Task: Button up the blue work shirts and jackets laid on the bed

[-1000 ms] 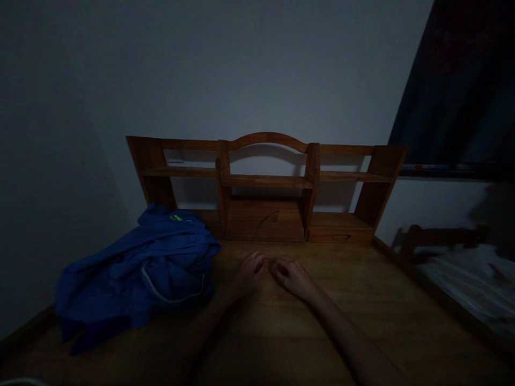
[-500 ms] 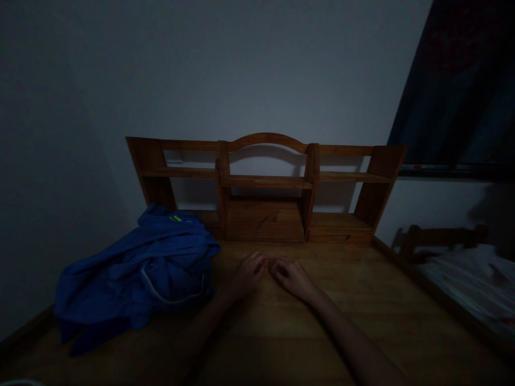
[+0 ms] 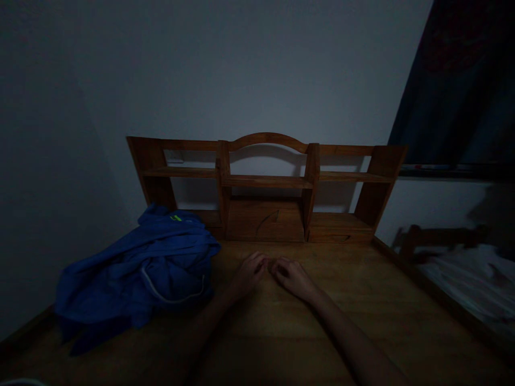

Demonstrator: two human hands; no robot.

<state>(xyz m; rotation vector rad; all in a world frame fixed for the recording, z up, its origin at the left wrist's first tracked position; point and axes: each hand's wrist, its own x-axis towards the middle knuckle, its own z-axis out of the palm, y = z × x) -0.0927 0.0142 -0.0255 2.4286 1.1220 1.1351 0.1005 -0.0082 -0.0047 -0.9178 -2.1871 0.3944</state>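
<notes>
My left hand (image 3: 251, 271) and my right hand (image 3: 290, 274) are close together over the wooden desk top (image 3: 277, 332), fingertips facing each other with a narrow gap at most. Both have curled, closed fingers. Whatever lies between the fingers, if anything, is too dark and small to make out. To the left of my left hand is a crumpled blue garment (image 3: 132, 273) with a white cord and a small yellow-green mark.
A wooden shelf unit (image 3: 267, 183) with several compartments stands along the back of the desk against the wall. Beyond the raised right edge (image 3: 418, 279) lies white cloth (image 3: 475, 281) by a wooden bedstead-like frame (image 3: 442, 236). A dark curtain (image 3: 458, 96) hangs at upper right.
Both hands stay in nearly the same place; the fingertips appear slightly closer together. The garment and the shelf have not moved.
</notes>
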